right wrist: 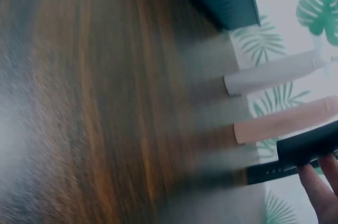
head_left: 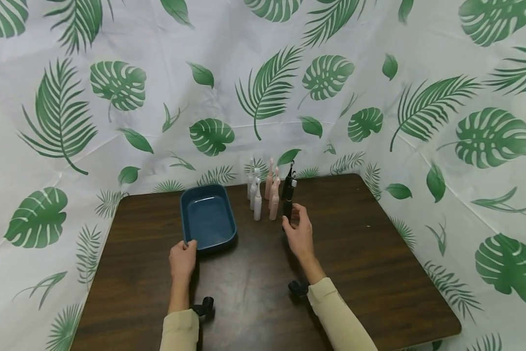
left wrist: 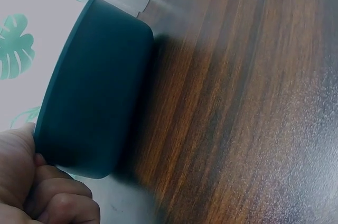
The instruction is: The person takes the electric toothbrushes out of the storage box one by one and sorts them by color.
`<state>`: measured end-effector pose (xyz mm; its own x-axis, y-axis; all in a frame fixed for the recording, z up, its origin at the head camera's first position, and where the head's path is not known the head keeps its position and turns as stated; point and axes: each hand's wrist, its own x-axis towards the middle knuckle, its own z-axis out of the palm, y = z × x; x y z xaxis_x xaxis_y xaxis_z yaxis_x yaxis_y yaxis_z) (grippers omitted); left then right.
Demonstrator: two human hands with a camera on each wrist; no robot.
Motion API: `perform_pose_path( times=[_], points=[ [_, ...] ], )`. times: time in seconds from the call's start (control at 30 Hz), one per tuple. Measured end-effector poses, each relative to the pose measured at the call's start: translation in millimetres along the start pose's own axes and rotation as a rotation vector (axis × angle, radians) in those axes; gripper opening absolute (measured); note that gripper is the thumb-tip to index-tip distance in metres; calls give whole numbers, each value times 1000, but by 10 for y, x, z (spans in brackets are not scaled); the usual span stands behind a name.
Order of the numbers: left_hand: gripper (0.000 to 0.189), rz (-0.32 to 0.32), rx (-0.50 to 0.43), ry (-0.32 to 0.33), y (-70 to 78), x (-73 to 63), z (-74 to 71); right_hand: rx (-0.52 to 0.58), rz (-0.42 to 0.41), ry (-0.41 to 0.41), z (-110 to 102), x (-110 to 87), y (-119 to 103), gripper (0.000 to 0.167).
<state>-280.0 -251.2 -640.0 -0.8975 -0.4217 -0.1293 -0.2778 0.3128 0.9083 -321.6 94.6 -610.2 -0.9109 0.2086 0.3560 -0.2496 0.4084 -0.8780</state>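
Observation:
My left hand (head_left: 183,261) grips the near left corner of a blue rectangular baking dish (head_left: 210,242), thumb and curled fingers at its rim in the left wrist view. Between the thumb and fingers of my right hand (head_left: 300,234) is a black electric toothbrush (right wrist: 306,145), brush head up. Its bottom end appears raised in the right wrist view, where another black toothbrush (right wrist: 260,174) stands just behind. To the left of these are rows of upright pink toothbrushes (head_left: 273,207) and white toothbrushes (head_left: 257,208).
Everything stands on a dark wood-grain table (head_left: 245,302). A white curtain (head_left: 166,102) with green leaf prints hangs along the back and sides. Black wrist mounts (head_left: 297,288) stick out beside both forearms, close over the tabletop.

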Motion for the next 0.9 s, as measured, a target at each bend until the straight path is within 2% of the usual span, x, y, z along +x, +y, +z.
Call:
perform_pose_path(
  times=[0.33, 0.9],
  points=[
    [33, -9, 4, -4, -22, 28, 13, 60, 59, 4, -24, 177, 174, 45],
    [34, 6, -17, -7, -35, 24, 2, 101, 69, 1, 55, 328, 424, 43]
  ],
)
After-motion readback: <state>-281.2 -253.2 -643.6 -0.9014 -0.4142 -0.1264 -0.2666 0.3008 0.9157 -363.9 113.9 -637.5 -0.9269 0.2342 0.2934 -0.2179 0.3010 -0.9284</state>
